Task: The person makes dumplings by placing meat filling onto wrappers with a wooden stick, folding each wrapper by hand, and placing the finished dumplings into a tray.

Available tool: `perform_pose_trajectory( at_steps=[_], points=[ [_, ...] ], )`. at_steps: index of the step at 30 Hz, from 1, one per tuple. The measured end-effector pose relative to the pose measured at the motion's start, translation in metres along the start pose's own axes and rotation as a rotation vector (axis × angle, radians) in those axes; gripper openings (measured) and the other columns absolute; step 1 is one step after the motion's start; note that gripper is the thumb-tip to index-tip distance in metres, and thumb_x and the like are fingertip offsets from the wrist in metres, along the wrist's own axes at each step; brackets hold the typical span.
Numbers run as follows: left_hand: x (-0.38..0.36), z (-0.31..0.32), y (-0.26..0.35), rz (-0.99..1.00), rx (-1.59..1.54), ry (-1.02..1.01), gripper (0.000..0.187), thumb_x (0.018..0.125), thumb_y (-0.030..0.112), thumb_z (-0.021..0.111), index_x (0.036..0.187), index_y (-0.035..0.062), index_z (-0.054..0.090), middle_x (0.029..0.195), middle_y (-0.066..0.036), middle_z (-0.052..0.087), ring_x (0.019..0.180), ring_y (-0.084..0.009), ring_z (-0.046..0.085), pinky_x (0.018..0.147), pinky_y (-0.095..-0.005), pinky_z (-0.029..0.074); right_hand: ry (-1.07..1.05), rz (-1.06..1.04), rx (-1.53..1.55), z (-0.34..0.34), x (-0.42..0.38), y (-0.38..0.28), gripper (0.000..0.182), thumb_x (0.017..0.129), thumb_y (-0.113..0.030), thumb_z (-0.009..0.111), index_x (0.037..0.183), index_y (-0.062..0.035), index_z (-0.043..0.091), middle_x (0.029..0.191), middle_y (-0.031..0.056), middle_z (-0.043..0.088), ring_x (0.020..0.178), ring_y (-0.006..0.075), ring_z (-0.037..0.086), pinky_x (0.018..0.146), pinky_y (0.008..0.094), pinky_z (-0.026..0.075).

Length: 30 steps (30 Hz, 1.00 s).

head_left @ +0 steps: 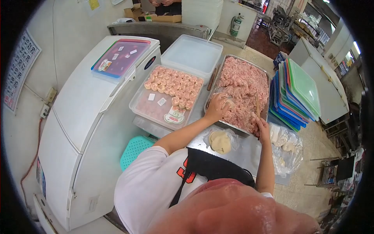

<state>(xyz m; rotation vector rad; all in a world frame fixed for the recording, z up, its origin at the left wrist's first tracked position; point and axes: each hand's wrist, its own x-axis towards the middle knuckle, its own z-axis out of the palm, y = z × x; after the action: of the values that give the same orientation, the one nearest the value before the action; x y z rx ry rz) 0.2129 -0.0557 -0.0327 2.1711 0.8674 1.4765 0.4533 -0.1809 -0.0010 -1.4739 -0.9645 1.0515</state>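
Observation:
A metal tray (222,70) holds a mass of pink minced meat (243,84). My left hand (218,107) rests at the tray's near left edge, cupped around a pale dumpling wrapper with filling. My right hand (263,126) grips a wooden spatula (257,106) whose blade pokes into the meat. A stack of round wrappers (220,141) lies in clear plastic on the steel counter just below the tray. To the left, a clear plastic box (145,106) holds rows of finished dumplings (173,85).
A white lidded tub (193,54) stands behind the dumpling box. Stacked coloured lids (298,93) sit right of the meat tray. A white chest freezer (78,117) fills the left, with a lidded container (120,57) on top. A teal stool (134,150) stands beside it.

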Motion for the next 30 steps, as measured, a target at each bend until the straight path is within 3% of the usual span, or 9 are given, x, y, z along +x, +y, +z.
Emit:
perform_pose_trajectory(
  at_steps=[17, 30],
  points=[
    [0.000, -0.001, -0.001, 0.057, -0.015, -0.008, 0.023, 0.084, 0.019, 0.060, 0.094, -0.0021, 0.061, 0.110, -0.020, 0.053, 0.109, -0.0390, 0.047, 0.096, -0.0470, 0.036, -0.064, -0.014, 0.059, -0.008, 0.008, 0.014, 0.029, 0.094, -0.032, 0.055, 0.080, -0.0067, 0.058, 0.050, -0.0037, 0.040, 0.035, 0.0058, 0.031, 0.033, 0.0223, 0.021],
    [0.000, -0.004, 0.004, 0.076, 0.003, -0.011, 0.022, 0.082, 0.023, 0.064, 0.091, 0.0040, 0.069, 0.109, -0.019, 0.055, 0.109, -0.0375, 0.048, 0.094, -0.0462, 0.037, -0.019, 0.010, 0.046, -0.005, 0.008, 0.014, 0.027, 0.093, -0.033, 0.057, 0.080, -0.0093, 0.057, 0.051, -0.0039, 0.041, 0.036, 0.0053, 0.031, 0.034, 0.0222, 0.021]
  ],
)
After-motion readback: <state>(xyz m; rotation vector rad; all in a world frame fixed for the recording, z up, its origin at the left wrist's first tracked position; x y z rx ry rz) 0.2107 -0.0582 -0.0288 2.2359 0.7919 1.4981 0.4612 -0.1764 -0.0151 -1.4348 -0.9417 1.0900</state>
